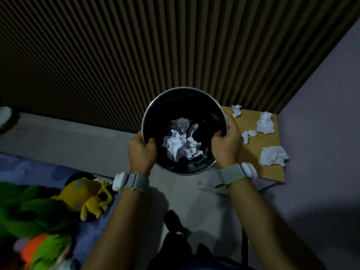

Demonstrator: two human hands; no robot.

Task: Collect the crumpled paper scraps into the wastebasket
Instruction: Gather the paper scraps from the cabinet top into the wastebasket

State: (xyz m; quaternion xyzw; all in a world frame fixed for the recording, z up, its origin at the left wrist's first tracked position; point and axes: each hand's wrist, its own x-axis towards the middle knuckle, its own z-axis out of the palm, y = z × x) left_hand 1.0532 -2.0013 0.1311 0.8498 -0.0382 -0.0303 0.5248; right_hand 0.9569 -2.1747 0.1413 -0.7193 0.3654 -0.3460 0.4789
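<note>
Black wastebasket (218, 115), white paper scraps (182, 146)

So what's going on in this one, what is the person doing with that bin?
A person holds a dark wastebasket by its rim with both hands: the left hand grips the near-left edge and the right hand the right edge. Some crumpled paper already lies inside it. Four more paper scraps lie on the small wooden table just to the right, so the job is only partly done. A yellow plush toy lies on the bed at the left.
</note>
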